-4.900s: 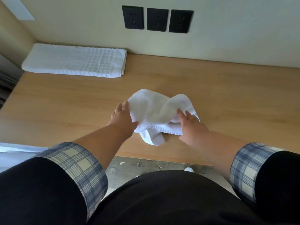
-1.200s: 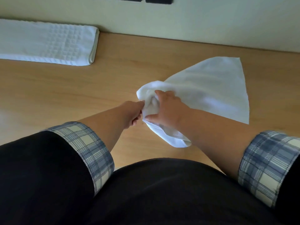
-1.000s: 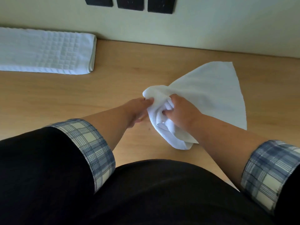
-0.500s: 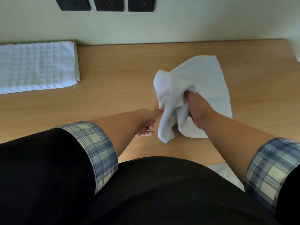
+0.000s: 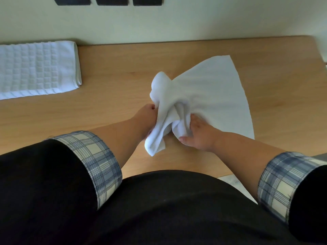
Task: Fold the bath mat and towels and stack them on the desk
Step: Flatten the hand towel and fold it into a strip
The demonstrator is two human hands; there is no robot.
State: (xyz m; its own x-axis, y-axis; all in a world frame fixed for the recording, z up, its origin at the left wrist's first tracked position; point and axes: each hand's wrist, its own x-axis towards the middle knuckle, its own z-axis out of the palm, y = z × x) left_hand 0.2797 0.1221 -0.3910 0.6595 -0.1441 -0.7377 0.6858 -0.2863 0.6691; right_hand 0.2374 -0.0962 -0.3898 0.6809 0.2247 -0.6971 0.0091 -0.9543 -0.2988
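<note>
Middle of the frame: the white towel [image 5: 208, 89] lies on the wooden desk [image 5: 115, 68], flat and fanned out toward the right, bunched up at its left end. The left hand [image 5: 146, 119] has its fingers curled round that bunched edge. The right hand [image 5: 199, 137] grips the folds too, fingertips buried in the cloth and thumb showing below. Upper left, the folded bath mat [image 5: 35, 68] sits against the wall, well apart. Three black sockets [image 5: 113, 0] line the top edge.

White towel [image 5: 208, 89], white waffle-checked bath mat [image 5: 35, 71], tan wood-grain desk [image 5: 115, 68], blue-and-cream plaid cuffs [image 5: 95, 156], 3 black outlets [image 5: 113, 0].
</note>
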